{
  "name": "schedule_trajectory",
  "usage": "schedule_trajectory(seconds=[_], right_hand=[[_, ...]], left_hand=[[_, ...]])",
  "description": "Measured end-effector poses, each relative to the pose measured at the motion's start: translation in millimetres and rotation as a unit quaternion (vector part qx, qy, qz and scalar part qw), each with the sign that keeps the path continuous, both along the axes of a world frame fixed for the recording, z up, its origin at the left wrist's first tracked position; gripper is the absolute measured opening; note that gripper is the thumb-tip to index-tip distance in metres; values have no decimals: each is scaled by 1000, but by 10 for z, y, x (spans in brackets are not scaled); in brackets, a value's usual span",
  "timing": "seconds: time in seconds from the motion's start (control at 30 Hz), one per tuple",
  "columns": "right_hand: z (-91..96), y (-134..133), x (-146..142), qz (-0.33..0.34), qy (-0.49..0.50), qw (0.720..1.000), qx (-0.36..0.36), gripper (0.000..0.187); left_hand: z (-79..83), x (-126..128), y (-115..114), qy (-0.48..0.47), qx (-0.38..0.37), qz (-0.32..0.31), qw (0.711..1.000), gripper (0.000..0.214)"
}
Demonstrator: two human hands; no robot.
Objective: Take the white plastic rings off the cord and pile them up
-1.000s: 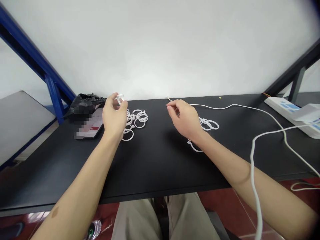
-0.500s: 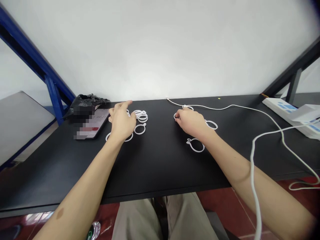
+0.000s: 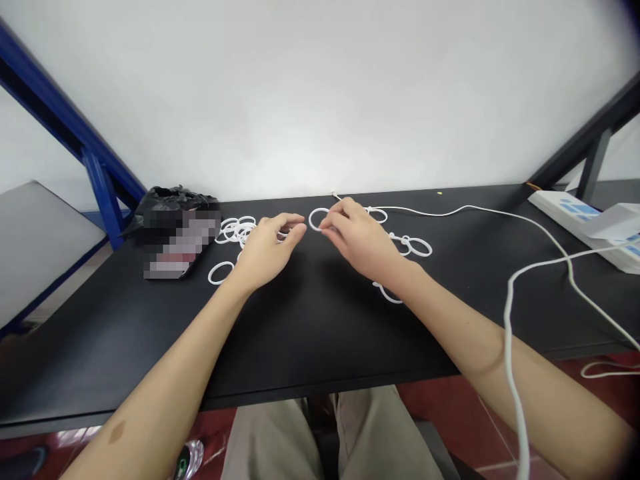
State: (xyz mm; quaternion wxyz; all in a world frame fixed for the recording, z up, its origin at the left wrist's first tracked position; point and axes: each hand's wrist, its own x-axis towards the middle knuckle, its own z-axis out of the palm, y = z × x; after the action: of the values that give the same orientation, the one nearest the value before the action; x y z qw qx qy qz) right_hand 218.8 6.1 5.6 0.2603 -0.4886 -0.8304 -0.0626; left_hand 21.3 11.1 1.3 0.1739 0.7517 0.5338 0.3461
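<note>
Right hand point(image 3: 363, 241): fingers pinched on the edge of a white ring point(image 3: 310, 220); ring sits between both hands, over bench point(image 3: 320, 333). Left hand point(image 3: 265, 251): fingers parted, no hold visible. Risk: edge-only pinch could let it twist or drop. Phone point(image 3: 175, 257) pixelated; blue-printed white box point(image 3: 575, 217) unreadable.

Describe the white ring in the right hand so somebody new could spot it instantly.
Over the black table, find the right hand. Pinched at its fingertips is a thin white ring, on the side facing the left hand. The other white rings lie farther out to either side; only this one shows in the gap between the hands.
</note>
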Motion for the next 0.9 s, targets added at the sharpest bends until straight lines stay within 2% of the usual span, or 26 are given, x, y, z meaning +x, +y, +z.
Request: schedule_trajectory(seconds=[0.1,0.27,0.33,0.4,0.5,0.67,0.77,0.9], right_hand=[[-22,-21,-49,72,37,997,-6,17],[-56,-32,-82,131,90,987,4,14],[-52,-32,-91,146,135,980,28,14],[-45,-32,-98,162,167,971,46,16],[-46,-32,-100,184,170,967,42,21],[-65,-38,-85,168,131,977,4,28],[-71,-31,-85,147,135,980,1,29],[-91,-1,-94,161,199,967,3,20]], left_hand=[[12,9,-9,-62,-57,-28,996,33],[3,-8,2,-95,-78,-59,991,35],[-8,-10,5,-85,-49,-65,993,38],[-16,-1,-4,-52,10,-61,997,46],[-18,25,-36,8,78,-75,994,62],[-8,47,-67,31,87,-105,990,56],[-17,37,-46,43,96,-85,991,47],[-37,19,-21,76,100,-58,990,43]])
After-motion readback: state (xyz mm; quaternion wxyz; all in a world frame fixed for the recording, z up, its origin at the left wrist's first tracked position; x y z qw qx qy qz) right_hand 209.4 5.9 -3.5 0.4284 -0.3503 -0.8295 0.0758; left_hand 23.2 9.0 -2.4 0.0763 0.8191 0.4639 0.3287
